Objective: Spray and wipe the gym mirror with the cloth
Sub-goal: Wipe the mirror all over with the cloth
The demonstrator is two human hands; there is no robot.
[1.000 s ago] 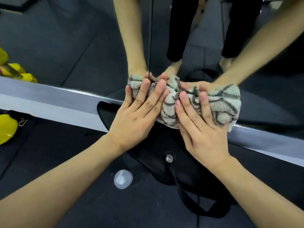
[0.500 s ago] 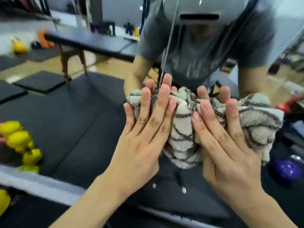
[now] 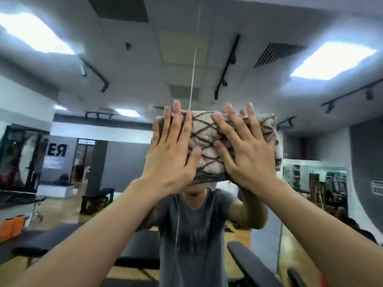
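Observation:
The gym mirror [image 3: 124,83] fills the whole view, with a thin vertical seam [image 3: 192,75] running down its middle. A beige cloth [image 3: 209,146] with dark brown crossing lines is pressed flat against the glass at head height. My left hand [image 3: 172,150] lies palm-down on the cloth's left part, fingers spread and pointing up. My right hand [image 3: 246,150] presses its right part the same way. Both arms reach up from the bottom corners. No spray bottle is in view.
The mirror reflects a person in a grey T-shirt [image 3: 192,235] right behind the cloth, black benches [image 3: 51,241], a wooden floor, ceiling light panels [image 3: 331,61] and track lights. A dark padded seat edge [image 3: 252,264] shows at the lower right.
Both hands have slid the cloth up the mirror, from the bottom frame near the floor to head height. The cloth has gone from bunched to flattened, and the view has tilted upward.

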